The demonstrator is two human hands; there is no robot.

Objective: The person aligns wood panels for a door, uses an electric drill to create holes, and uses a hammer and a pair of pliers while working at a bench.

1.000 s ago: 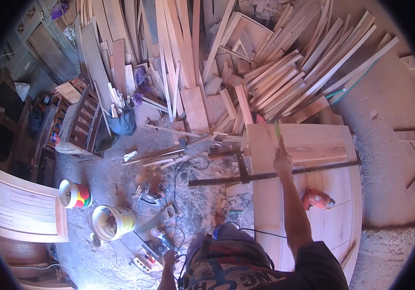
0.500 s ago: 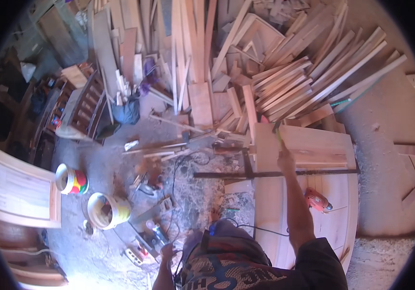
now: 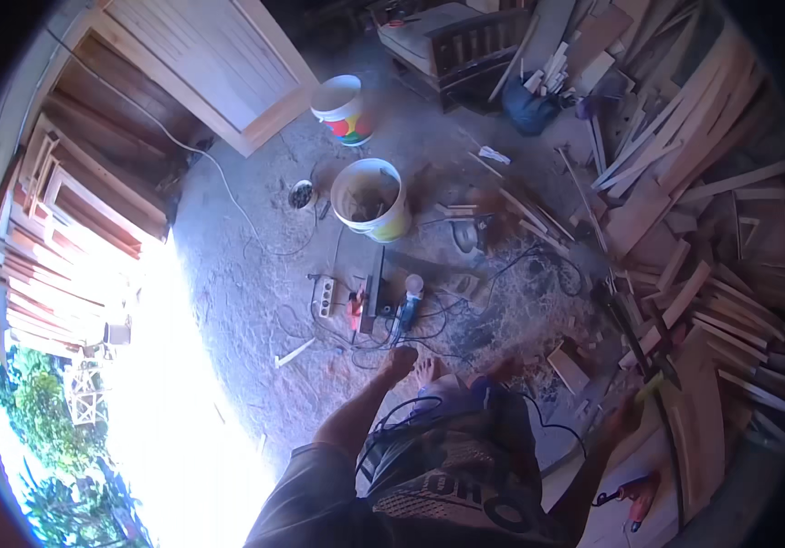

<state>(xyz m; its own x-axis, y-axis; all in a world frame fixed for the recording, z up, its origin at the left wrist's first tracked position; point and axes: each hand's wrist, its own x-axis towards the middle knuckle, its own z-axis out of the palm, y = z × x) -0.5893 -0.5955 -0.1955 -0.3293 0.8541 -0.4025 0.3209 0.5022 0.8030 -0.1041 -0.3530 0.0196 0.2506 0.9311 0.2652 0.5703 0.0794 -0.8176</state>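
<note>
My right hand [image 3: 626, 416] is closed around the yellow-green handle of a hammer [image 3: 652, 387], whose dark head points away from me. Below it lies a pale wooden panel [image 3: 611, 484], with a long dark bar [image 3: 674, 447] running across it. An orange-red power drill [image 3: 641, 500] rests on the panel, near my right forearm. My left hand [image 3: 400, 362] hangs with curled fingers just in front of my body, above the floor; whatever may be in it is hidden. Close beyond it are a blue power tool [image 3: 407, 309] and loose cables.
A power strip [image 3: 326, 298] and an orange-red tool [image 3: 356, 309] lie on the dusty floor. Two buckets [image 3: 390, 225] [image 3: 341, 95] stand farther off, near a wooden door [image 3: 273, 110]. Stacked lumber [image 3: 730, 119] fills the right. Bright daylight enters at left.
My view has swung left, so the buckets and tools now sit nearer the middle and the panel at lower right. The hammer is still in my right hand; my left hand stays curled.
</note>
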